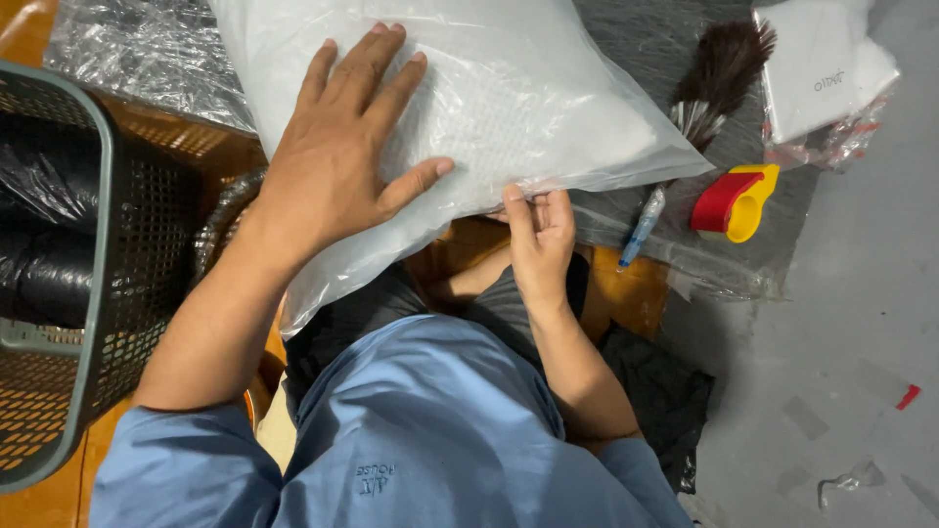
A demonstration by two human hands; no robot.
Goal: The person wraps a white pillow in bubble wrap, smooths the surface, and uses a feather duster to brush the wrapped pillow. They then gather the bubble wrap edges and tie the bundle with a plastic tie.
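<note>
Far left: dark mesh basket (93,293) with black stuff inside. Left hand (337,161) spread flat on clear plastic bag (509,88) of white material, upper centre, pinning it down. Right hand (541,230) pinches the bag's lower edge, likely keeping it taut. Right: feather brush (719,73), red-yellow tape dispenser (736,202), white packet (822,68) on the surface

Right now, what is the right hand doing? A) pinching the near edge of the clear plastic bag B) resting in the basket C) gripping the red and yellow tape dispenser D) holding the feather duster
A: the right hand pinches the near edge of the clear plastic bag, while the left hand lies flat on top of it.
</note>
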